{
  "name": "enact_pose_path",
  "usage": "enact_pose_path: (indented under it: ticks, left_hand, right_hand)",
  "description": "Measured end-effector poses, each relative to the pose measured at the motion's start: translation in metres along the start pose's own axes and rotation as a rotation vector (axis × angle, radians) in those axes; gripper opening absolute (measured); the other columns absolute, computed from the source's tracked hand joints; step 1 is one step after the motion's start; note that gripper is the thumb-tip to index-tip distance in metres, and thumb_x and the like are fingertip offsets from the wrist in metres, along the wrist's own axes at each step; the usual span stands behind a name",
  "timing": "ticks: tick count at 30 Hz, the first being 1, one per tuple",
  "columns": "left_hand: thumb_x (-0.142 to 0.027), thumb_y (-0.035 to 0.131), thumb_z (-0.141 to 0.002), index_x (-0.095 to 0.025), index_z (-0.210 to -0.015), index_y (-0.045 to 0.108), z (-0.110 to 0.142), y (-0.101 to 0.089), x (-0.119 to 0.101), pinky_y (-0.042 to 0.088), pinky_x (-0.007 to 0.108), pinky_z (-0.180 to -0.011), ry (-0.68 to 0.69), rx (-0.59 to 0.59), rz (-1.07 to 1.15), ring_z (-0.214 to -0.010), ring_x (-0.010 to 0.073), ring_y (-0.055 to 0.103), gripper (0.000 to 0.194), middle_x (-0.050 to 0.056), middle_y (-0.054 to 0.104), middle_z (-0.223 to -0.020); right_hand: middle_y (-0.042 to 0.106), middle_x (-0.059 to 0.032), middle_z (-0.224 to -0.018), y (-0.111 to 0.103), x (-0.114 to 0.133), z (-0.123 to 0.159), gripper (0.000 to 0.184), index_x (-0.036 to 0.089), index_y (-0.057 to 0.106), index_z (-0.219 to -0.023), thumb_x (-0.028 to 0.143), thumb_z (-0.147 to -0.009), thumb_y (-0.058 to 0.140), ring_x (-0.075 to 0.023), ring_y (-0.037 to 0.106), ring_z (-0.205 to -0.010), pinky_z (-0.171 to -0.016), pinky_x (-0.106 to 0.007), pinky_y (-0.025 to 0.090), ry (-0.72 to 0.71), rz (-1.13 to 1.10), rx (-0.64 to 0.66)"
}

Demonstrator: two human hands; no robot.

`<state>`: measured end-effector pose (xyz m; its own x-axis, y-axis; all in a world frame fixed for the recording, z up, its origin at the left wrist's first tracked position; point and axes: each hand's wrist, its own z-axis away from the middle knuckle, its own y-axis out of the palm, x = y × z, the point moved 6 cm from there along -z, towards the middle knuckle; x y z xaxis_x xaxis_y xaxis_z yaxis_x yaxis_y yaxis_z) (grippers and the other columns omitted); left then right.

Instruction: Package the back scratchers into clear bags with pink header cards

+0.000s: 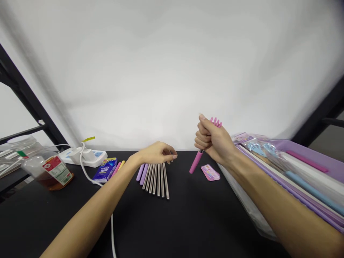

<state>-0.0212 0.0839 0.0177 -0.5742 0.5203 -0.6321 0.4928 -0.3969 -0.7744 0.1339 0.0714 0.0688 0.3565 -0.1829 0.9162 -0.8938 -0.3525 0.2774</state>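
Note:
My right hand (pixel 212 138) is wrapped in a fist round a pink back scratcher (pixel 195 163). Its claw sticks up behind the thumb, and its pink handle points down below the fist, with a bit of dark shaft between. My left hand (pixel 158 153) hovers over the far ends of several silver metal rods (pixel 158 182), fingers loosely bent and thumb apart, with nothing visible in it. Purple handles (pixel 142 173) lie at the left of the rods. A small stack of pink printed cards (pixel 210 172) rests on the black table under my right wrist.
On the right stands a purple bin (pixel 309 152) with bagged back scratchers (pixel 268 154). At left are a plastic jar (pixel 51 168) with amber liquid, a white power strip (pixel 95 159) with a cable (pixel 113 233), a blue packet (pixel 106 170) and pink and yellow handles (pixel 121 165). A white wall rises behind.

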Motion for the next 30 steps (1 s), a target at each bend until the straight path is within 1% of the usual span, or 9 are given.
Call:
enact_pose_path:
  ticks: [2, 4, 10, 18, 24, 28, 30]
  left_hand:
    - [-0.043, 0.057, -0.089, -0.014, -0.106, 0.07, 0.0, 0.001, -0.001, 0.053, 0.028, -0.069, 0.003, -0.001, -0.006, -0.074, 0.0179, 0.071, 0.035, 0.008, 0.074, -0.086]
    - [-0.043, 0.057, -0.089, -0.014, -0.105, 0.07, 0.0, 0.002, -0.002, 0.053, 0.028, -0.068, 0.008, 0.0, -0.012, -0.073, 0.018, 0.07, 0.036, 0.008, 0.074, -0.085]
    - [-0.041, 0.056, -0.09, -0.014, -0.104, 0.07, 0.0, 0.002, 0.001, 0.052, 0.028, -0.069, 0.009, -0.002, -0.022, -0.073, 0.0177, 0.07, 0.034, 0.008, 0.074, -0.085]
    - [-0.039, 0.056, -0.09, -0.014, -0.103, 0.07, 0.0, 0.002, 0.001, 0.052, 0.027, -0.069, 0.019, 0.004, -0.038, -0.074, 0.0174, 0.07, 0.032, 0.007, 0.074, -0.084]
    - [-0.039, 0.055, -0.09, -0.014, -0.105, 0.07, -0.001, 0.003, 0.003, 0.052, 0.027, -0.068, 0.004, 0.012, -0.054, -0.073, 0.0173, 0.069, 0.033, 0.008, 0.074, -0.084]
    - [-0.038, 0.055, -0.09, -0.014, -0.104, 0.07, -0.002, 0.006, 0.002, 0.052, 0.028, -0.069, 0.024, 0.023, -0.053, -0.072, 0.0169, 0.069, 0.032, 0.008, 0.074, -0.085]
    - [-0.037, 0.054, -0.091, -0.014, -0.104, 0.07, -0.003, 0.007, -0.001, 0.051, 0.028, -0.069, 0.043, 0.025, -0.05, -0.073, 0.0165, 0.069, 0.031, 0.008, 0.074, -0.085]
  right_hand:
    - [0.014, 0.0107, -0.044, -0.004, 0.001, 0.0, 0.057, 0.022, 0.025, -0.053, 0.05, -0.088, 0.06, -0.0045, 0.01, -0.038, -0.039, -0.024, 0.009, -0.003, 0.014, -0.006]
    - [0.014, 0.0107, -0.043, -0.004, -0.003, -0.001, 0.057, 0.022, 0.025, -0.053, 0.051, -0.087, 0.06, -0.0046, 0.01, -0.038, -0.039, -0.024, 0.009, 0.009, 0.032, -0.006]
    - [0.015, 0.0113, -0.042, 0.002, -0.018, -0.001, 0.058, 0.022, 0.025, -0.054, 0.053, -0.086, 0.061, -0.0041, 0.01, -0.037, -0.038, -0.023, 0.009, 0.035, 0.068, 0.017]
    - [0.016, 0.0113, -0.041, 0.002, -0.021, -0.001, 0.057, 0.022, 0.026, -0.054, 0.053, -0.086, 0.061, -0.0037, 0.011, -0.036, -0.037, -0.022, 0.009, 0.033, 0.079, 0.039]
    - [0.015, 0.0112, -0.041, 0.003, -0.023, 0.001, 0.057, 0.022, 0.026, -0.054, 0.052, -0.087, 0.061, -0.0037, 0.01, -0.036, -0.037, -0.022, 0.009, 0.022, 0.065, 0.04]
    - [0.016, 0.011, -0.041, 0.005, -0.024, 0.001, 0.057, 0.022, 0.026, -0.053, 0.052, -0.087, 0.06, -0.0037, 0.011, -0.035, -0.037, -0.023, 0.009, 0.034, 0.079, 0.056]
    - [0.016, 0.011, -0.041, 0.005, -0.023, 0.001, 0.057, 0.022, 0.025, -0.054, 0.051, -0.088, 0.059, -0.0039, 0.011, -0.035, -0.038, -0.023, 0.009, 0.032, 0.082, 0.043]
